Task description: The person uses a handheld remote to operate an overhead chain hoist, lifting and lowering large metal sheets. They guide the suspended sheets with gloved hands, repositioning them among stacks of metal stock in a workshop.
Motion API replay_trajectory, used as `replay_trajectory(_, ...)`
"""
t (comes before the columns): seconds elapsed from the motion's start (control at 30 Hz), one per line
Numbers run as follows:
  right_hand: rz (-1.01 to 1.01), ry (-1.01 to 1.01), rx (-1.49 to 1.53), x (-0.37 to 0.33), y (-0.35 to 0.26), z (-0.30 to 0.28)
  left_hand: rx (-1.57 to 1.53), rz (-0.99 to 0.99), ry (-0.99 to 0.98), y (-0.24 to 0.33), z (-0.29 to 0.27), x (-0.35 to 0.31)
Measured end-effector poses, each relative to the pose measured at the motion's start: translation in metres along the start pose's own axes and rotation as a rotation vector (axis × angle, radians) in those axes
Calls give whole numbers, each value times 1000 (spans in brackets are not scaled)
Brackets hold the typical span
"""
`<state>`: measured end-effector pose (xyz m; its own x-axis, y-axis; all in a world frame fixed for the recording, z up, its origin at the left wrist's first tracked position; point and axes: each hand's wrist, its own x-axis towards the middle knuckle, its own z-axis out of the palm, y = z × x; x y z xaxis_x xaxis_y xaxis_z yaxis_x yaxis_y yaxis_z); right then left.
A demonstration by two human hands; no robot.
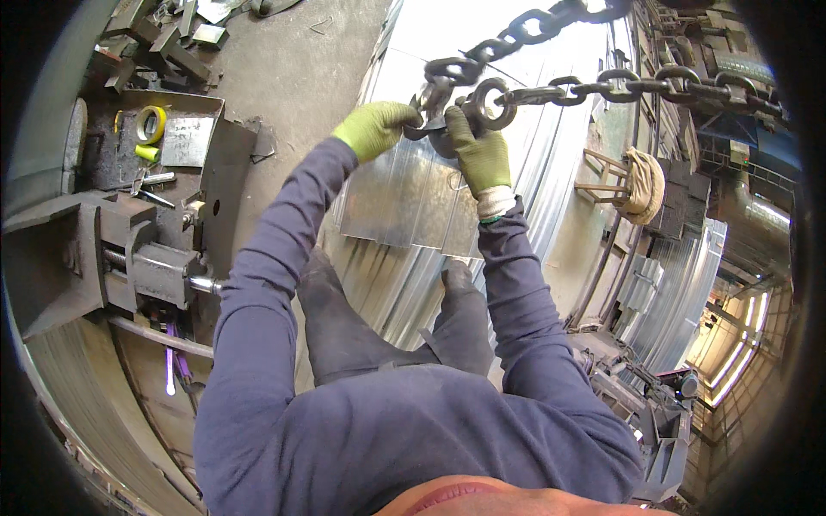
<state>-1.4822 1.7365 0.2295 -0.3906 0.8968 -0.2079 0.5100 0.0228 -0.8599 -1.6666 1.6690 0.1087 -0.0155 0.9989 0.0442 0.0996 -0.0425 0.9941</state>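
Left of the ring [511,107], the right hand [483,160] hides part of the dark fitting [440,138] from us; above and right of the ring, the top edge cuts off the upper chain [490,52]; far left of it, we cannot read the pale sheet's [187,143] tiny marks.

Place: we are in what looks like a metal workshop.
Upper right: heavy dark chains [538,94] cross our view.
Left: we see a screw vise [162,273] and piled metal offcuts [187,65].
Middle: shiny metal sheets [411,202] lie before us.
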Motion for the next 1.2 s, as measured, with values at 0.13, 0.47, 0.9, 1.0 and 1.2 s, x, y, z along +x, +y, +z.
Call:
replay_trajectory(0.13,-42,-25,-99,-3,2,3,93,-88,-213,1,-21,13)
replay_trajectory(0.47,111,-124,24,0,19,12,153,-142,-289,18,-14,-19)
replay_trajectory(0.9,41,-146,-99,7,11,6,-532,-208,30,-7,18,-51)
replay_trajectory(1.0,34,-117,-96,1,7,1,-743,-313,108,-10,17,-48)
replay_trajectory(1.2,13,-157,-8,-1,9,-12,-476,-448,257,-21,31,-45)
